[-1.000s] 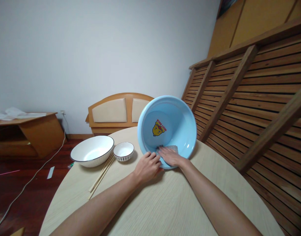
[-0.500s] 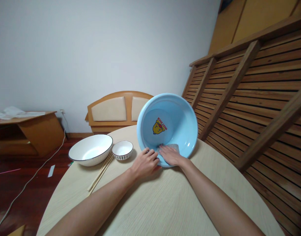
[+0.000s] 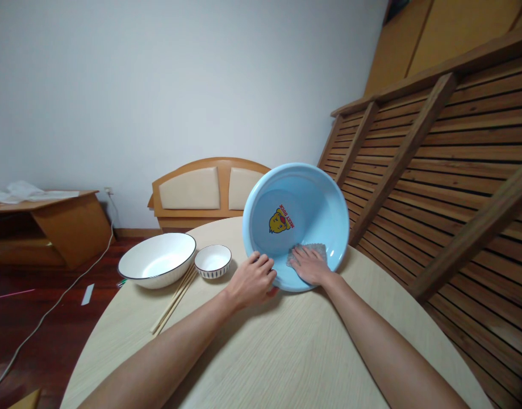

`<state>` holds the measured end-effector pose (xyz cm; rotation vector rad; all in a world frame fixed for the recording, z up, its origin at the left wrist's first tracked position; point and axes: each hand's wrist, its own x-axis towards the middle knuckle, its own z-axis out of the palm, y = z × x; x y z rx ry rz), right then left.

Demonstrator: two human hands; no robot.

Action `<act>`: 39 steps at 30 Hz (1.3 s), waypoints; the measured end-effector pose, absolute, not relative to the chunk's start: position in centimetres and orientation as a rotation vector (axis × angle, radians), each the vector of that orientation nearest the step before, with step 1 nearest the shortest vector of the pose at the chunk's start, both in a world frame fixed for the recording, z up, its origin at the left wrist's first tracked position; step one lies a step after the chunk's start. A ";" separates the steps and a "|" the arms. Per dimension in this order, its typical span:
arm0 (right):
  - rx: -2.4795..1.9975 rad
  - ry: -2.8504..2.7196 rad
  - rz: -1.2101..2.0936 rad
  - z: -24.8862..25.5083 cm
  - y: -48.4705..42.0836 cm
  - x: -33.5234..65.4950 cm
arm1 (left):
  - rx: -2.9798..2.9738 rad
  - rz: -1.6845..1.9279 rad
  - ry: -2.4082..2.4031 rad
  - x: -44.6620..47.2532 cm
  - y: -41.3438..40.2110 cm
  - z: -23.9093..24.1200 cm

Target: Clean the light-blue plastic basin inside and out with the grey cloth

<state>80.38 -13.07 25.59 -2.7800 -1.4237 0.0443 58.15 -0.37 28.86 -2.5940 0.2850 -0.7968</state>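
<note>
A light blue plastic basin (image 3: 261,199) stands tipped on its side, its mouth facing me. A yellow duck print and red letters show on its bottom. My left hand (image 3: 253,278) is closed around the near left part of its rim; the thumb is mostly hidden. Inside the basin, my right hand (image 3: 308,266) lies flat with fingers spread, pressing a grey cloth (image 3: 319,250) against the lower wall. Left of the basin sit a small white bowl (image 3: 212,257) with dark marks outside and a large white bowl (image 3: 156,257) with a dark rim. Several wooden chopsticks (image 3: 173,304) lie beside them.
Everything stands on a round pale wooden table (image 3: 286,352). A slatted wooden frame (image 3: 439,165) leans close along the right. Behind the table is a padded headboard (image 3: 189,188). To the left are a wooden desk (image 3: 73,227) and a white cable (image 3: 69,292) on the floor.
My right hand and the grey cloth have slid to the right along the basin's inner wall. The basin has shifted slightly right and turned a little. My left hand stays at the rim.
</note>
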 end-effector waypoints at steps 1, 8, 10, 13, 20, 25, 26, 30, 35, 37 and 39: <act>-2.771 -1.433 0.069 25.5 -12.8 80.1 | -2.592 -0.793 0.244 58.1 -0.9 29.0; -2.606 -1.615 0.207 25.5 -11.1 78.2 | -2.604 -0.699 0.163 59.6 -2.8 28.3; -2.558 -1.662 0.207 25.7 -11.0 77.7 | -2.594 -0.670 0.210 60.0 -2.2 28.0; -2.545 -1.658 0.179 25.8 -11.2 77.5 | -2.599 -0.678 0.290 60.1 -1.1 27.6; -2.682 -1.464 -0.010 25.6 -12.5 78.7 | -2.654 -0.720 0.256 59.4 -0.1 27.2; -2.747 -1.329 -0.100 25.6 -13.3 79.2 | -2.657 -0.722 0.238 59.5 -0.4 27.3; -2.741 -1.338 -0.078 25.6 -13.2 79.0 | -2.660 -0.721 0.240 59.5 -0.5 27.3; -2.623 -1.495 0.072 25.5 -12.6 77.5 | -2.669 -0.720 0.224 59.4 -0.6 27.4; -2.496 -1.648 0.146 25.7 -12.9 76.7 | -2.704 -0.724 0.196 59.1 -0.1 27.4; -2.546 -1.604 0.107 25.7 -13.4 77.2 | -2.714 -0.720 0.181 59.0 0.0 27.4; -2.609 -1.515 0.039 25.7 -13.8 77.8 | -2.712 -0.718 0.165 59.0 0.0 27.4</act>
